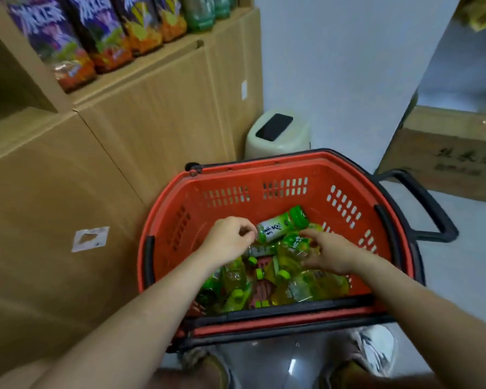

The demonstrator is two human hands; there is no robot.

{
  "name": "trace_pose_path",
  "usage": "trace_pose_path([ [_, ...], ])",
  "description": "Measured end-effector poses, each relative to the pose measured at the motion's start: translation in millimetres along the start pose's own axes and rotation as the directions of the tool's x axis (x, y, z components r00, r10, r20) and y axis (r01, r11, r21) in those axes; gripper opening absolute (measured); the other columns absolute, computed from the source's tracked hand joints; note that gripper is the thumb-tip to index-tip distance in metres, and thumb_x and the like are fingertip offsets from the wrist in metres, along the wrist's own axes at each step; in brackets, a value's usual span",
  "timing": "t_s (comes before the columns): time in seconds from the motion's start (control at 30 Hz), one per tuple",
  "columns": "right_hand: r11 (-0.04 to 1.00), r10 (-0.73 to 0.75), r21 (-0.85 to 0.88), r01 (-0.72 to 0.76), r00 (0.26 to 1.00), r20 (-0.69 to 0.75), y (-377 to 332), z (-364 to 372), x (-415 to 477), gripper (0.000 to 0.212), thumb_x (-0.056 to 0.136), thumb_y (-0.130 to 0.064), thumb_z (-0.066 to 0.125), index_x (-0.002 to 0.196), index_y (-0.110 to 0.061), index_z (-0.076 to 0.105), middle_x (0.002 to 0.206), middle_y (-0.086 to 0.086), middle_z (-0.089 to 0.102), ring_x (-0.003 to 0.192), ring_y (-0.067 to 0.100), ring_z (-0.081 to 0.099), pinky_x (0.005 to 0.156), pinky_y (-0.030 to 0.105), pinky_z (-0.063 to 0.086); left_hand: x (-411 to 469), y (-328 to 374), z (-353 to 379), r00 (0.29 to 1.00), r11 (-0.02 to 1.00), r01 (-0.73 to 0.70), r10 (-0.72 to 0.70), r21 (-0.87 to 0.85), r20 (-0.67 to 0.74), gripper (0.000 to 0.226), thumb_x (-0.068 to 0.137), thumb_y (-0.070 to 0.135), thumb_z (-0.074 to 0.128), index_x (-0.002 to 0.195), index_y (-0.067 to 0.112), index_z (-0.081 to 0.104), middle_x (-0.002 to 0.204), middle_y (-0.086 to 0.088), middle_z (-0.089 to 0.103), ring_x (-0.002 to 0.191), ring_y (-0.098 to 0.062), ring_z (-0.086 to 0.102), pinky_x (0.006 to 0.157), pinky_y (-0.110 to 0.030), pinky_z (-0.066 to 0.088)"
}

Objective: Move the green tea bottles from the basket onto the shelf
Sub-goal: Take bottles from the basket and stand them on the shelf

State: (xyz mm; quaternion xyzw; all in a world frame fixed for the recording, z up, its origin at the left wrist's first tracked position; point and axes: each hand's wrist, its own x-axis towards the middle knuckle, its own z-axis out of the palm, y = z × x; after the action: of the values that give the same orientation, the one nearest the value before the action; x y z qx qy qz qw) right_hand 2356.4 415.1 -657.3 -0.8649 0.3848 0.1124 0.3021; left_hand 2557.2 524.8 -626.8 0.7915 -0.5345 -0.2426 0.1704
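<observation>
Both bare arms reach down into a red plastic shopping basket (264, 175) with black handles, standing on the floor beside stacked cardboard boxes (157, 119). A heap of green tea bottles (281, 279) with green caps lies inside. The left hand (230, 238) has its fingers curled on the end of one bottle with a white-and-green label (279, 226) bearing dark writing too blurred to read. The right hand (330, 255) hovers spread over the heap. Purple-labelled bottles (96, 35) line the shelf above.

Single head-worn wide view, steeply downward and close over the red basket (264, 169), shelf (152, 68) at left.
</observation>
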Motion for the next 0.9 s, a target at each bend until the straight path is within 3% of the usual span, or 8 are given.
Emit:
trace_pose_path([
  [0.17,0.976,-0.026,-0.184,0.118,0.899,0.437,8.4,26.1,43.9,0.09,0.072,-0.04,0.078,0.146,-0.029,0.028,0.151,0.002,0.036,0.135,0.026,0.038,0.11,0.038,0.034,21.5,-32.0,40.4,0.988,0.996,0.089,-0.089,0.0,0.13,0.018,0.094,0.023,0.054,0.102,0.021,0.07,0.115,0.003,0.066,0.094,-0.019,0.063,0.08,-0.026,0.045],
  [0.33,0.866,0.086,-0.423,0.266,0.754,0.651,2.5,52.8,68.8,0.105,0.066,-0.041,0.082,0.15,-0.031,0.018,0.156,0.004,0.023,0.142,0.031,0.024,0.114,0.051,0.024,33.6,-51.3,70.6,0.967,0.99,0.142,-0.14,0.003,0.215,0.021,0.093,0.022,0.053,0.105,0.017,0.07,0.117,0.001,0.067,0.106,-0.018,0.062,0.083,-0.024,0.045],
  [0.47,0.787,0.083,-0.516,0.339,0.77,0.632,4.9,55.1,74.7,0.11,0.062,-0.051,0.081,0.149,-0.033,0.016,0.157,0.01,0.017,0.143,0.035,0.019,0.112,0.057,0.019,52.5,-44.6,91.3,0.95,0.993,0.08,-0.103,0.09,0.295,0.023,0.092,0.024,0.053,0.109,0.017,0.067,0.115,-0.002,0.066,0.106,-0.022,0.06,0.082,-0.025,0.044],
  [0.6,0.835,-0.044,-0.424,0.35,0.811,0.583,10.4,52.6,81.0,0.091,0.059,-0.042,0.085,0.138,-0.025,0.043,0.132,0.007,0.056,0.121,0.031,0.052,0.099,0.036,0.043,77.0,-28.5,117.8,0.937,0.992,0.104,-0.12,0.065,0.329,0.039,0.091,0.029,0.056,0.128,0.017,0.053,0.119,-0.006,0.063,0.106,-0.025,0.059,0.087,-0.03,0.048],
  [0.77,0.895,-0.067,-0.365,0.256,0.887,0.456,20.7,35.7,83.8,0.073,0.059,-0.034,0.087,0.123,-0.017,0.059,0.114,0.006,0.066,0.106,0.028,0.061,0.081,0.028,0.047,104.6,-18.9,142.7,0.915,0.952,0.293,-0.253,-0.088,0.315,0.054,0.093,0.038,0.054,0.14,0.019,0.035,0.115,-0.007,0.059,0.076,-0.015,0.056,0.063,-0.027,0.041],
  [0.83,0.929,-0.046,-0.319,0.186,0.916,0.399,29.2,26.0,85.3,0.072,0.057,-0.039,0.087,0.12,-0.017,0.06,0.11,0.005,0.067,0.103,0.026,0.062,0.081,0.029,0.05,114.7,-15.9,145.4,0.948,0.951,0.278,-0.249,-0.133,0.196,0.057,0.091,0.033,0.06,0.14,0.02,0.035,0.128,-0.009,0.053,0.091,-0.018,0.057,0.073,-0.03,0.044],
  [0.9,0.948,-0.032,-0.285,0.14,0.934,0.356,36.2,19.2,85.6,0.081,0.05,-0.048,0.087,0.121,-0.02,0.06,0.109,0.003,0.067,0.101,0.025,0.062,0.084,0.035,0.054,122.9,-15.6,144.3,0.986,0.986,0.164,-0.165,-0.012,-0.012,0.061,0.086,0.023,0.065,0.14,0.024,0.036,0.133,-0.007,0.045,0.116,-0.025,0.048,0.089,-0.036,0.044],
])
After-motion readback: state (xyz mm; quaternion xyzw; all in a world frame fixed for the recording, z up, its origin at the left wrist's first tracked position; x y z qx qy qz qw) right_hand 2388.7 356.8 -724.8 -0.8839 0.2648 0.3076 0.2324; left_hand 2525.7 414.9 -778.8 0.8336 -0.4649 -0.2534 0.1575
